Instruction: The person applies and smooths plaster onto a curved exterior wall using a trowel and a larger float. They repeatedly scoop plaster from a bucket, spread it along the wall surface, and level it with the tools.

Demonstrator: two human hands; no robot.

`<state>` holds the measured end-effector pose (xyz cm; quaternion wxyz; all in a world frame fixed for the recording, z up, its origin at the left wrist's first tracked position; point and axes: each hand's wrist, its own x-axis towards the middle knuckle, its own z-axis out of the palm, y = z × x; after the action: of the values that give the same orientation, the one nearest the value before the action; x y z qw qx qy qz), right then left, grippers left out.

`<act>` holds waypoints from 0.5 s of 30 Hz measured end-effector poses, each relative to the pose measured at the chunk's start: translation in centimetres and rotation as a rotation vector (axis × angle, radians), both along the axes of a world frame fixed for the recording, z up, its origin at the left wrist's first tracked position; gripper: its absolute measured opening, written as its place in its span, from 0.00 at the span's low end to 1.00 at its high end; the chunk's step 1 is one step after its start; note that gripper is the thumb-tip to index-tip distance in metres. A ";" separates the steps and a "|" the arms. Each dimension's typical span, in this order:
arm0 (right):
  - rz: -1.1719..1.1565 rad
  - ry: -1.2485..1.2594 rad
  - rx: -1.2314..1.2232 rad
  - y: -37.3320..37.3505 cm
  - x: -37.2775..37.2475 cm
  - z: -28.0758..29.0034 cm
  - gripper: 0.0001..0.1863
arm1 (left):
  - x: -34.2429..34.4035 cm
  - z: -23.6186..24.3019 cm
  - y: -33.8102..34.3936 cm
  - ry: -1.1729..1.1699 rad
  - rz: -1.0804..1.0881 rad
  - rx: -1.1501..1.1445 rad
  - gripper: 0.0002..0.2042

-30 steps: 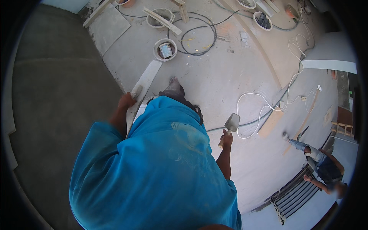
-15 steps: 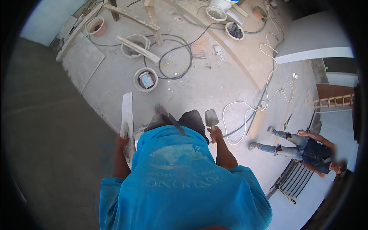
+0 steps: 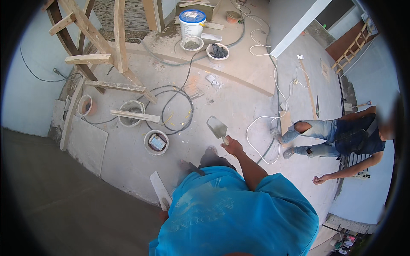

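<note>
My right hand (image 3: 232,146) is wrapped round the handle of a trowel (image 3: 217,126). The trowel's grey, roughly square blade points away from me over the floor. At my left side, my left hand (image 3: 164,215) grips a long, pale plastering float (image 3: 159,187) by its handle. My shirt partly hides that hand and the float's near end. Left of the float stands a wall (image 3: 85,187) with a smooth grey coat.
Ahead are a bucket (image 3: 147,147) with a box-like package inside, another bucket (image 3: 124,121) under a plank, coiled black cable (image 3: 188,117) and a wooden trestle (image 3: 102,47). White cable (image 3: 248,136) snakes at right. A person (image 3: 341,134) in torn jeans is at right.
My view has swung, showing more of the trestle and far floor. My right hand has reached forward with the trowel. The float sits lower, closer to my side. The other person has lowered an arm.
</note>
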<state>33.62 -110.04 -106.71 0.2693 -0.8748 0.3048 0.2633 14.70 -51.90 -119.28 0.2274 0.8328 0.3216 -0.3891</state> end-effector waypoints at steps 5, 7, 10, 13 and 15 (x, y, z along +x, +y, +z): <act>-0.149 0.053 -0.038 -2.7 -4.6 0.2 0.26 | 5.0 0.4 -0.8 0.194 -0.182 0.105 0.29; -0.193 0.097 -0.058 -4.5 -7.4 -0.6 0.25 | 8.2 2.6 -3.0 0.263 0.154 -0.014 0.25; -0.164 0.196 -0.091 -7.8 -11.5 -1.7 0.26 | 12.7 7.1 -6.7 0.010 -0.180 0.199 0.23; -0.148 0.303 -0.053 -11.2 -14.1 -2.1 0.25 | 15.7 9.4 -10.9 -0.175 -0.003 0.160 0.27; -0.134 0.410 -0.033 -12.6 -15.2 -2.0 0.24 | 17.0 9.9 -12.8 -0.263 -0.038 0.207 0.28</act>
<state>18.41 -122.66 -108.72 0.2042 -0.7848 0.4152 0.4123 31.70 -64.72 -109.38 0.1730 0.9013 0.3118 -0.2459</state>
